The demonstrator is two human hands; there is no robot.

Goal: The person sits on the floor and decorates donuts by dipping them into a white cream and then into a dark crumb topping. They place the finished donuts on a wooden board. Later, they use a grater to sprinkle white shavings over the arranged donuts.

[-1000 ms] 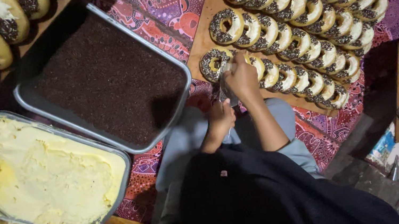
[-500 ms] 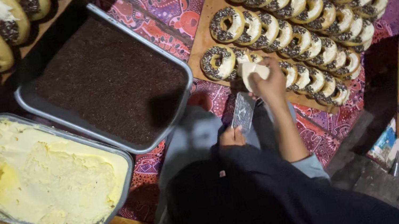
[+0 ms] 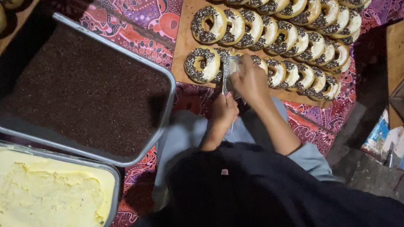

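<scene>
Patterned red cloth [image 3: 140, 3] covers floor. Wooden board [image 3: 187, 23] carries rows of sprinkled doughnuts [image 3: 273, 14]. Left hand [image 3: 224, 111] closed around knife [image 3: 224, 75], blade at board's near edge. Right hand [image 3: 250, 79] curled over a doughnut in nearest row. Tray of chocolate sprinkles [image 3: 84, 95] and tub of yellow cream [image 3: 19, 199] at left.
</scene>
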